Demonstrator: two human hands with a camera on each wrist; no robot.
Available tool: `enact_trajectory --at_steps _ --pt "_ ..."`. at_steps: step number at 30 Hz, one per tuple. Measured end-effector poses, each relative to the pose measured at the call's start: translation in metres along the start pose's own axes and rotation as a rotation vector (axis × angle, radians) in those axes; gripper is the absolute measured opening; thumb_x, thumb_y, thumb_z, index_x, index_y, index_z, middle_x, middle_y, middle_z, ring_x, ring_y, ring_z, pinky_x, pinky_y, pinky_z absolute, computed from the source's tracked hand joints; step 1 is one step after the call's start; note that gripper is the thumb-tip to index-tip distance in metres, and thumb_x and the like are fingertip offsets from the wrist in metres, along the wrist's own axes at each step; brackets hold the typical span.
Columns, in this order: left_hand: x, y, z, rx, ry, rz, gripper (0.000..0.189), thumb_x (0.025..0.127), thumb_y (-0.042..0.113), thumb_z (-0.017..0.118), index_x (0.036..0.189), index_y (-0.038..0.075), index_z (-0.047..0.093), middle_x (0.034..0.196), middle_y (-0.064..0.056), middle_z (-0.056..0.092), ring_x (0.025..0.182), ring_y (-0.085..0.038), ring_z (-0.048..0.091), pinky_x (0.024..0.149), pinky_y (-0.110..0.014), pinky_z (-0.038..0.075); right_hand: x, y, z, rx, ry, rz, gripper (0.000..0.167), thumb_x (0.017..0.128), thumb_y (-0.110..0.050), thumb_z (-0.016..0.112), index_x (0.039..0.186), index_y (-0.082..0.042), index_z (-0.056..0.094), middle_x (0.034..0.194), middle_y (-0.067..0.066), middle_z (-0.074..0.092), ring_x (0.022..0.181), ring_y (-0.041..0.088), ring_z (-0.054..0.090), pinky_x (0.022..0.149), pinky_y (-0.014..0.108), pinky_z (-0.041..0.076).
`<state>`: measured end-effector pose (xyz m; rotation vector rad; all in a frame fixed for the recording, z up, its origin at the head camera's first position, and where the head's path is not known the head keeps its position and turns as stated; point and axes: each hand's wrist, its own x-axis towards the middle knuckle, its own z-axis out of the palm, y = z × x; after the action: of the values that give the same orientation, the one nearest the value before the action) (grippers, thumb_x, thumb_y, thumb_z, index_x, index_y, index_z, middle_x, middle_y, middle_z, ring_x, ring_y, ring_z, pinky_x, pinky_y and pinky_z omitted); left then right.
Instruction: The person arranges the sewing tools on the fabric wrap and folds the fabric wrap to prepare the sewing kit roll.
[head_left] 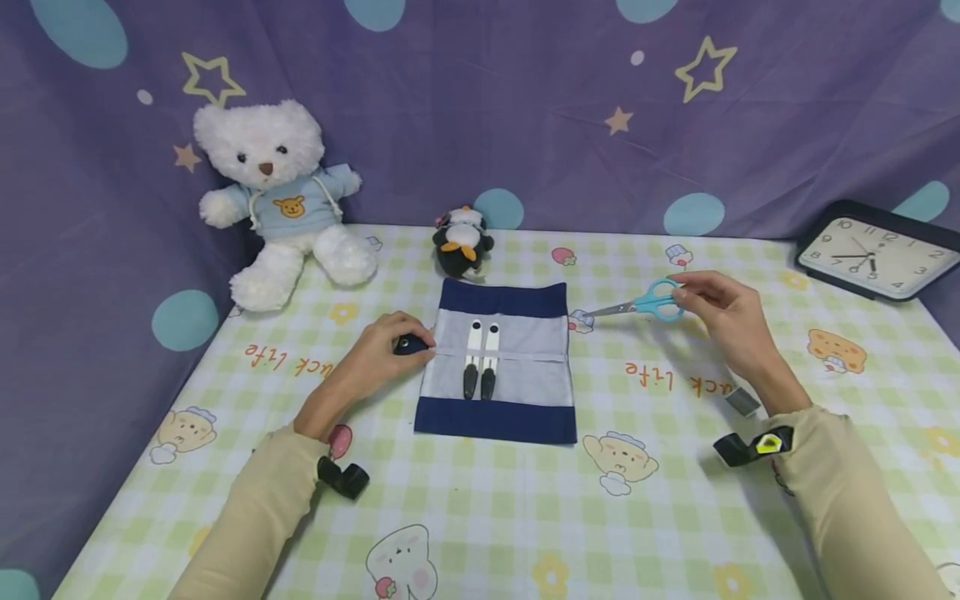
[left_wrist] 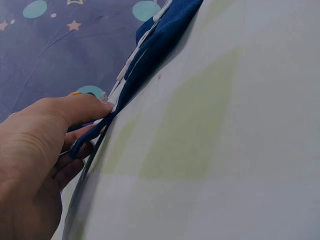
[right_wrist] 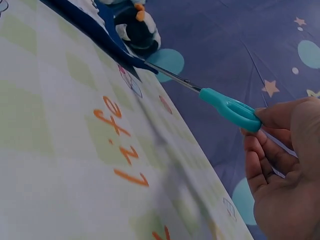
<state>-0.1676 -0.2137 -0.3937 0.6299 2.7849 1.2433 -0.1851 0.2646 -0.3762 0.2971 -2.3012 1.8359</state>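
Note:
Spread flat is a fabric roll [head_left: 495,423], grey inside with navy bands along its far and near edges. A thin strip crosses its middle and passes over two slim white tools [head_left: 474,342] with black ends, side by side. At its left edge, my left hand [head_left: 378,354] pinches a navy tab [head_left: 406,343] with a snap; the left wrist view shows thumb and fingers on this tab [left_wrist: 87,137]. Right of the roll, my right hand [head_left: 723,321] holds scissors [head_left: 643,303] by a turquoise handle, raised above the table. Their blades [right_wrist: 172,75] point left toward the roll.
A white teddy bear [head_left: 288,208] in a blue hoodie sits at the back left. Behind the roll is a penguin plush [head_left: 460,242]. A clock [head_left: 877,254] leans at the back right. A checked cloth [head_left: 480,508] covers the table, and a purple curtain [head_left: 480,108] hangs behind.

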Motion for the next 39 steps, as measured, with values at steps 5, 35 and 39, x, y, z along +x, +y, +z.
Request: enact_trajectory --at_steps 5,35,39 --pt "0.000 0.000 0.000 0.004 0.001 0.000 0.010 0.092 0.013 0.080 0.101 0.012 0.076 0.114 -0.007 0.066 0.111 -0.028 0.059 0.097 -0.048 0.046 0.006 -0.003 0.016 0.033 -0.051 -0.012 0.024 0.100 -0.005 0.069 0.122 0.004 0.072 0.093 -0.001 0.070 0.080 0.009 0.060 0.069 0.018 0.046" --pt "-0.001 0.001 0.001 0.015 0.008 0.023 0.011 0.092 0.013 0.080 0.102 0.011 0.077 0.114 -0.006 0.066 0.111 -0.028 0.059 0.097 -0.048 0.046 0.039 -0.004 0.086 -0.028 -0.276 0.021 0.028 0.105 -0.013 0.063 0.128 0.001 0.070 0.122 0.022 0.070 0.104 0.015 0.063 0.089 0.024 0.049" --pt "-0.001 0.001 0.001 0.016 0.004 0.021 0.011 0.092 0.013 0.080 0.102 0.011 0.077 0.114 -0.006 0.066 0.111 -0.028 0.059 0.098 -0.048 0.046 0.043 -0.005 0.093 -0.022 -0.313 0.020 0.027 0.105 -0.010 0.061 0.127 0.003 0.071 0.124 0.024 0.068 0.102 0.018 0.065 0.088 0.028 0.051"
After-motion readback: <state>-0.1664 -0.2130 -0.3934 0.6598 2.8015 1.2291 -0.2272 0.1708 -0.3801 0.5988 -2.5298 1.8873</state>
